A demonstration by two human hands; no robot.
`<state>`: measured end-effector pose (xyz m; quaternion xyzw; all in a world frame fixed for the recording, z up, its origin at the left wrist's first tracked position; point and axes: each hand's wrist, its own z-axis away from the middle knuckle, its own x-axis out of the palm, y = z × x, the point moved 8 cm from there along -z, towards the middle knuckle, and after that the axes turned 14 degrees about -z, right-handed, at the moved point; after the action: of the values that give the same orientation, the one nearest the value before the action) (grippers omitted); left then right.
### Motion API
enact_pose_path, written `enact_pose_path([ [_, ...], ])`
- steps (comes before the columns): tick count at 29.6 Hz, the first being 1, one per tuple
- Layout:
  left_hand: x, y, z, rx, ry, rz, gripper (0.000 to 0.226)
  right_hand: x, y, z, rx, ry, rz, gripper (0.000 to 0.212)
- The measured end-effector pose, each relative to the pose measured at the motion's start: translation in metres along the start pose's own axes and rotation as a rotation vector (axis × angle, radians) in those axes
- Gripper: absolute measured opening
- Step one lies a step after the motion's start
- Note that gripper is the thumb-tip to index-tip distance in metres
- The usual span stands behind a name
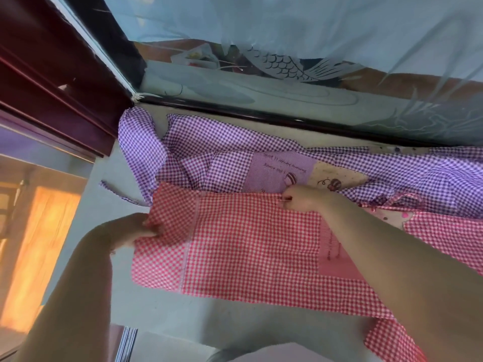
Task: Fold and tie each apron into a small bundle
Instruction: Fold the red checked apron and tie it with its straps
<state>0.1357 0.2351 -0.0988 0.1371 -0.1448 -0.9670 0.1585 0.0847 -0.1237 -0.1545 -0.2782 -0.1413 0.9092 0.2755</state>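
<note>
A pink gingham apron (248,246) lies spread flat on the pale table top (198,317), partly over a purple gingham apron (235,142) behind it. My left hand (133,231) pinches the pink apron's left edge near its far left corner. My right hand (303,198) pinches the pink apron's far edge near the middle, fingers curled on the cloth. My right forearm lies across the pink apron's right part and hides it. A thin purple tie strap (117,193) trails off to the left of the purple apron.
Behind the aprons stands a glass panel (287,82) etched with a fish, in a dark frame. A dark red wooden frame (47,82) rises at the left. The table's left edge drops to an orange-lit floor (39,244).
</note>
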Motion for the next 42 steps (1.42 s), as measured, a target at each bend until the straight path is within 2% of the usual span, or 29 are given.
enact_pose_path([
  [2, 0.001, -0.005, -0.004, 0.046, -0.003, 0.055, 0.087, 0.002, -0.006, 0.001, -0.026, 0.09, 0.01, 0.03],
  [3, -0.002, -0.004, -0.01, 0.085, 0.046, 0.064, 0.093, 0.003, -0.009, 0.002, -0.044, 0.124, -0.007, 0.03],
  [5, -0.01, -0.01, -0.025, 0.115, 0.248, 0.122, 0.083, 0.016, -0.009, 0.004, -0.059, 0.108, -0.098, 0.028],
  [7, -0.021, -0.015, -0.03, 0.08, 0.55, 0.108, 0.06, 0.028, -0.01, 0.011, -0.068, 0.077, -0.149, 0.019],
  [8, -0.028, -0.019, -0.028, 0.061, 0.713, 0.088, 0.049, 0.027, -0.011, 0.015, -0.086, 0.145, -0.129, 0.019],
  [11, -0.037, -0.027, -0.021, 0.012, 1.018, 0.119, 0.028, 0.001, -0.014, 0.038, -0.133, 0.678, 0.005, 0.022],
  [12, -0.034, -0.03, -0.018, -0.017, 1.103, 0.158, 0.023, 0.0, -0.011, 0.048, -0.128, 0.804, 0.001, 0.024],
  [14, -0.028, -0.026, -0.002, -0.062, 1.325, 0.111, 0.035, 0.005, -0.013, 0.058, -0.144, 0.911, -0.057, 0.036],
  [16, -0.006, 0.013, 0.008, 0.077, 1.43, -0.164, 0.043, 0.02, -0.013, 0.075, -0.19, 0.976, -0.076, 0.041],
  [17, 0.016, 0.037, 0.008, 0.206, 1.392, -0.344, 0.043, 0.029, -0.015, 0.083, -0.229, 1.001, -0.073, 0.04],
  [19, 0.085, 0.086, -0.001, 0.509, 1.219, -0.678, 0.042, 0.056, -0.011, 0.097, -0.311, 0.982, -0.058, 0.035],
  [21, 0.173, 0.125, -0.019, 0.72, 0.906, -1.004, 0.048, 0.087, 0.008, 0.104, -0.313, 0.85, -0.044, 0.037],
  [23, 0.233, 0.142, -0.038, 0.721, 0.677, -1.261, 0.059, 0.113, 0.036, 0.098, -0.195, 0.655, -0.005, 0.05],
  [25, 0.248, 0.153, -0.056, 0.603, 0.562, -1.3, 0.068, 0.123, 0.081, 0.102, 0.021, 0.531, 0.018, 0.065],
  [26, 0.25, 0.157, -0.067, 0.511, 0.521, -1.299, 0.072, 0.122, 0.11, 0.112, 0.133, 0.538, 0.009, 0.069],
  [29, 0.237, 0.166, -0.08, 0.343, 0.49, -1.306, 0.081, 0.102, 0.17, 0.146, 0.321, 0.696, -0.09, 0.065],
  [33, 0.244, 0.184, -0.072, 0.239, 0.508, -1.271, 0.086, 0.077, 0.21, 0.211, 0.26, 1.067, -0.331, 0.035],
  [35, 0.269, 0.202, -0.056, 0.295, 0.59, -1.309, 0.084, 0.081, 0.235, 0.253, 0.298, 1.279, -0.463, 0.029],
  [37, 0.319, 0.227, -0.034, 0.539, 0.671, -1.323, 0.082, 0.105, 0.273, 0.296, 0.457, 1.448, -0.628, 0.029],
  [39, 0.373, 0.246, -0.006, 0.936, 0.733, -1.181, 0.059, 0.143, 0.313, 0.327, 0.73, 1.521, -0.876, 0.032],
  [41, 0.429, 0.253, 0.018, 1.287, 0.647, -1.066, 0.03, 0.189, 0.348, 0.344, 1.018, 1.445, -1.218, 0.043],
  [42, 0.454, 0.256, 0.026, 1.385, 0.551, -1.091, 0.024, 0.209, 0.358, 0.345, 1.09, 1.353, -1.376, 0.054],
])
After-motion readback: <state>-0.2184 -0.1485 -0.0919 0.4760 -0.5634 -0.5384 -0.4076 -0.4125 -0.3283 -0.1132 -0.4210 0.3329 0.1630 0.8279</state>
